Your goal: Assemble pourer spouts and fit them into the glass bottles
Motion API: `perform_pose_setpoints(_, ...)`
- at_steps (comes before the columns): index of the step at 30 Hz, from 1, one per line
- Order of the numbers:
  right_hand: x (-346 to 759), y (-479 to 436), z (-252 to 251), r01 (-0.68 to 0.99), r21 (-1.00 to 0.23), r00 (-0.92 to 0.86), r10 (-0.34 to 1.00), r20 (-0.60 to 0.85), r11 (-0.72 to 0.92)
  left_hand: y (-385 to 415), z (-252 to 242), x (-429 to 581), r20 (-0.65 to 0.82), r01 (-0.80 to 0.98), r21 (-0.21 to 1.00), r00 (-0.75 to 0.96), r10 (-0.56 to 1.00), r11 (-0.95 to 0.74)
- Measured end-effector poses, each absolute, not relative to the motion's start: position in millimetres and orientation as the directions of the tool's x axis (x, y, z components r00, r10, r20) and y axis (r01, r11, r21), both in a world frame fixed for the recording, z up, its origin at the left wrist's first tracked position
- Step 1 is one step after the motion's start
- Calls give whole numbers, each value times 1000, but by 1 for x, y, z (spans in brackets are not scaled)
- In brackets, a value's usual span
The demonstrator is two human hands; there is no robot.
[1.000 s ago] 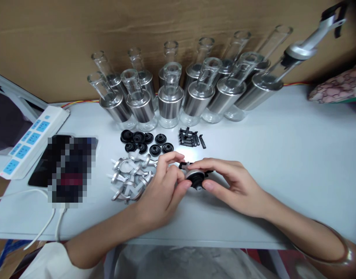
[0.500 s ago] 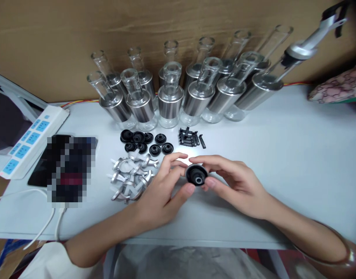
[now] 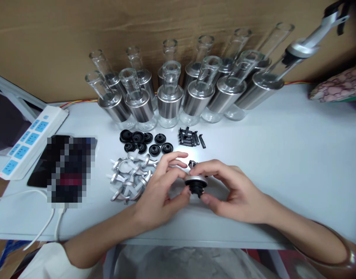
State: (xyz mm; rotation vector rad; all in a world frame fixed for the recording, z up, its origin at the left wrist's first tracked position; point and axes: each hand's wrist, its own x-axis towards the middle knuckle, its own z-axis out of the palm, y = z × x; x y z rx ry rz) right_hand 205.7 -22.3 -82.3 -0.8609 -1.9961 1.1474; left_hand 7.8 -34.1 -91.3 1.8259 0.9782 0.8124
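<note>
Between my two hands is a bottle pourer point(image 3: 196, 183), a silver cap with a black ribbed rubber stopper pointing down towards me. My left hand point(image 3: 166, 186) pinches its left side with thumb and finger. On the other side my right hand point(image 3: 233, 190) grips it, forefinger on top and thumb by the stopper. Part of the spout shows behind the cap, mostly covered by my fingers. Left of my left hand lies a heap of silver pourer tops point(image 3: 131, 178). Black rubber stoppers point(image 3: 154, 150) are grouped beyond them, and small black levers point(image 3: 191, 137) lie further right.
Two rows of glass bottles with steel sleeves point(image 3: 170, 104) line the cardboard wall; the front right one carries a fitted pourer point(image 3: 303, 48). At left are a power strip point(image 3: 26, 141), a blurred phone point(image 3: 70, 170) and white cables point(image 3: 58, 224). Patterned fabric point(image 3: 337, 85) sits at right.
The pourer has been tipped: its stopper faced up at me before and now points down towards me, with the cap seen side-on. My right fingers have shifted with it.
</note>
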Motion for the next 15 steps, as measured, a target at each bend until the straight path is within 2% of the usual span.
perform_pose_setpoints(7, 206, -23, -83, 194, -902, -596, 777, 203, 385, -34, -89, 8, 86, 284, 922, 512, 855, -263)
perform_pose_setpoints(11, 208, -23, -82, 184, -903, -606, 768, 207, 389, -35, -88, 8, 114, 243, 927, 547, 829, -287)
perform_pose_setpoints(15, 209, -25, -85, 237, -872, -581, 782, 227, 429, -35, -89, 7, 133, 301, 893, 532, 836, -334)
